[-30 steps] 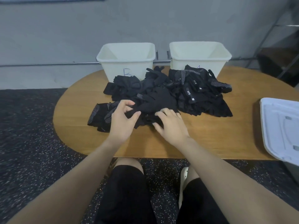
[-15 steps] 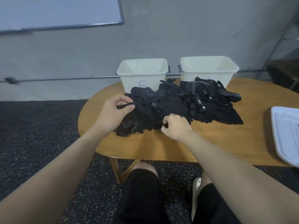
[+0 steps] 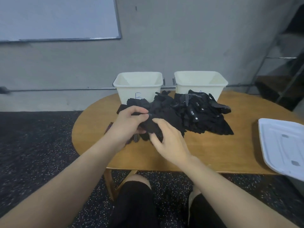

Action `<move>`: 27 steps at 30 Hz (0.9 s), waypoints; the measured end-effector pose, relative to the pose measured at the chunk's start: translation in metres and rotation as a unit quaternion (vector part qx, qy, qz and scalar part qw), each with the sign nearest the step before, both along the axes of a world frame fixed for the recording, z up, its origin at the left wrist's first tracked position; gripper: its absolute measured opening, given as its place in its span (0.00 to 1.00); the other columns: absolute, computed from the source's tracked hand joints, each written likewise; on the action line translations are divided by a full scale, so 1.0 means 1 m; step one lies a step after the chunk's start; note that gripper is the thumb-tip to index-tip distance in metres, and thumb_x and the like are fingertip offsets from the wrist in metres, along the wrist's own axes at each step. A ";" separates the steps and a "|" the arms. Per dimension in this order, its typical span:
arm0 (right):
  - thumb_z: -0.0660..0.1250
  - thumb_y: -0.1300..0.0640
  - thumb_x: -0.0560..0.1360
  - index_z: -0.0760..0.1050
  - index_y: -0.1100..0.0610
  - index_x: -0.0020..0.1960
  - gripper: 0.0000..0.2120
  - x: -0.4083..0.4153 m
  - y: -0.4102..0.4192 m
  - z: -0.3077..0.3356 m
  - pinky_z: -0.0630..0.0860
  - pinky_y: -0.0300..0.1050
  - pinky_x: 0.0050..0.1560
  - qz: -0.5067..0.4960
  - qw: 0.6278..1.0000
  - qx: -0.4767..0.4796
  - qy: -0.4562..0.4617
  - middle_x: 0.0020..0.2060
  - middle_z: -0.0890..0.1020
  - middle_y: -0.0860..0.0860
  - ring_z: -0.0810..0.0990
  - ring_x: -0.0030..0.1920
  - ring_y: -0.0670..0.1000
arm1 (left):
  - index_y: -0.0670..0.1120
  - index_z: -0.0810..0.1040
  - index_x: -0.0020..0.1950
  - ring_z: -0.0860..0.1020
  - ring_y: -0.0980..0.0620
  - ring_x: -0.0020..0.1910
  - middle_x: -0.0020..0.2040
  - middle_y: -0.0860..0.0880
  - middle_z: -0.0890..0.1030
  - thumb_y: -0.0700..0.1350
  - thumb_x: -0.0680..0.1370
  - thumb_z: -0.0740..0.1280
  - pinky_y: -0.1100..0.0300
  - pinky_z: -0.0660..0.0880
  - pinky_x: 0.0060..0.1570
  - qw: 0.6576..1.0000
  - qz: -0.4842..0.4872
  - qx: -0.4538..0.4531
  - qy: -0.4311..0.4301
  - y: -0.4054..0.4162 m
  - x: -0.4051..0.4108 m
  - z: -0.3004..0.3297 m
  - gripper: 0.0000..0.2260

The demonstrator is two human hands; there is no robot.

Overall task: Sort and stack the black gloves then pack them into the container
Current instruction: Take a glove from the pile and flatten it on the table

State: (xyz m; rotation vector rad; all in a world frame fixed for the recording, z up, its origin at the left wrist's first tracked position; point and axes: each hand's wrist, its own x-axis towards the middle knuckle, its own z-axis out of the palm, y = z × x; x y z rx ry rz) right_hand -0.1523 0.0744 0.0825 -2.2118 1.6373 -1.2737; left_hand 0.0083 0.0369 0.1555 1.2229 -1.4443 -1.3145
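Note:
A heap of black gloves (image 3: 194,116) lies on the oval wooden table (image 3: 205,153), in front of two cream tubs. My left hand (image 3: 128,124) grips a black glove (image 3: 152,127) at the heap's near left side, fingers curled over its top edge. My right hand (image 3: 169,142) pinches the same glove from the right and below. The left tub (image 3: 138,86) bears a blue mark on its front; the right tub (image 3: 200,83) stands beside it. From here both tubs look empty.
A white plastic lid (image 3: 283,145) lies at the table's right edge, overhanging it. A whiteboard (image 3: 57,17) hangs on the grey wall. A metal shelf frame (image 3: 279,66) stands at the far right. My knees show under the table's near edge.
Both hands have come together on one glove at the heap's near left and lifted it slightly. The camera has tilted upward, showing more wall.

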 end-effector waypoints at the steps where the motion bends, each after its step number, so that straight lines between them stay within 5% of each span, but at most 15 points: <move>1: 0.65 0.54 0.79 0.77 0.57 0.64 0.15 -0.003 0.001 0.000 0.72 0.42 0.45 0.000 0.999 0.002 -0.032 0.52 0.83 0.48 0.80 0.46 0.48 | 0.46 0.82 0.56 0.85 0.47 0.46 0.54 0.43 0.86 0.41 0.84 0.66 0.54 0.83 0.47 1.000 -0.007 -0.006 0.008 0.003 -0.004 0.001 0.06; 4: 0.63 0.56 0.81 0.79 0.54 0.54 0.07 -0.017 0.005 0.004 0.67 0.45 0.34 0.032 0.992 0.015 -0.118 0.37 0.79 0.45 0.74 0.33 0.49 | 0.48 0.84 0.56 0.84 0.48 0.46 0.53 0.46 0.86 0.44 0.86 0.59 0.52 0.80 0.49 0.999 -0.021 -0.014 0.036 0.009 -0.011 0.007 0.12; 8: 0.63 0.56 0.84 0.79 0.51 0.50 0.06 -0.035 0.015 0.026 0.71 0.55 0.35 0.029 0.984 0.006 -0.173 0.35 0.80 0.51 0.75 0.34 0.61 | 0.57 0.78 0.68 0.77 0.53 0.64 0.65 0.53 0.80 0.46 0.79 0.63 0.55 0.72 0.64 0.990 -0.118 -0.067 -0.021 0.009 -0.012 0.002 0.18; 11: 0.63 0.58 0.84 0.79 0.51 0.50 0.08 -0.050 0.025 0.038 0.70 0.47 0.36 0.009 0.983 0.002 -0.184 0.37 0.80 0.44 0.76 0.34 0.54 | 0.65 0.67 0.73 0.68 0.63 0.73 0.72 0.61 0.72 0.39 0.79 0.67 0.62 0.63 0.71 0.972 -0.217 -0.069 -0.061 0.019 -0.028 -0.007 0.28; 15: 0.63 0.60 0.84 0.80 0.51 0.49 0.10 -0.074 0.041 0.047 0.73 0.34 0.42 -0.006 0.983 0.030 -0.183 0.41 0.83 0.39 0.79 0.41 0.40 | 0.63 0.69 0.72 0.74 0.69 0.66 0.67 0.62 0.77 0.38 0.83 0.65 0.73 0.72 0.58 0.971 -0.229 -0.072 -0.018 0.031 -0.064 -0.013 0.24; 19: 0.62 0.56 0.85 0.81 0.53 0.49 0.11 -0.098 0.060 0.061 0.73 0.38 0.42 -0.017 0.981 0.059 -0.184 0.39 0.83 0.46 0.79 0.40 0.43 | 0.63 0.75 0.68 0.71 0.65 0.69 0.68 0.62 0.77 0.44 0.84 0.66 0.63 0.66 0.69 0.974 -0.201 -0.104 -0.004 0.035 -0.094 -0.008 0.17; 22: 0.61 0.46 0.85 0.76 0.62 0.42 0.21 -0.110 0.066 0.061 0.73 0.50 0.41 -0.041 0.978 0.048 -0.198 0.36 0.80 0.57 0.78 0.37 0.52 | 0.55 0.82 0.51 0.81 0.62 0.51 0.48 0.60 0.84 0.48 0.83 0.67 0.61 0.74 0.61 0.979 -0.172 -0.108 0.013 0.038 -0.107 -0.004 0.05; 24: 0.60 0.43 0.84 0.69 0.67 0.40 0.28 -0.114 0.069 0.057 0.69 0.51 0.37 -0.063 0.975 0.040 -0.210 0.34 0.75 0.64 0.72 0.33 0.54 | 0.54 0.82 0.43 0.80 0.55 0.44 0.40 0.56 0.82 0.52 0.83 0.67 0.53 0.75 0.59 0.980 -0.162 -0.115 0.012 0.038 -0.110 -0.009 0.10; 27: 0.61 0.45 0.85 0.68 0.68 0.40 0.27 -0.117 0.070 0.044 0.67 0.48 0.36 -0.066 0.967 0.051 -0.239 0.35 0.74 0.65 0.71 0.33 0.51 | 0.52 0.79 0.40 0.77 0.55 0.42 0.40 0.53 0.81 0.55 0.84 0.64 0.53 0.72 0.52 0.983 -0.145 -0.108 -0.005 0.040 -0.112 -0.022 0.15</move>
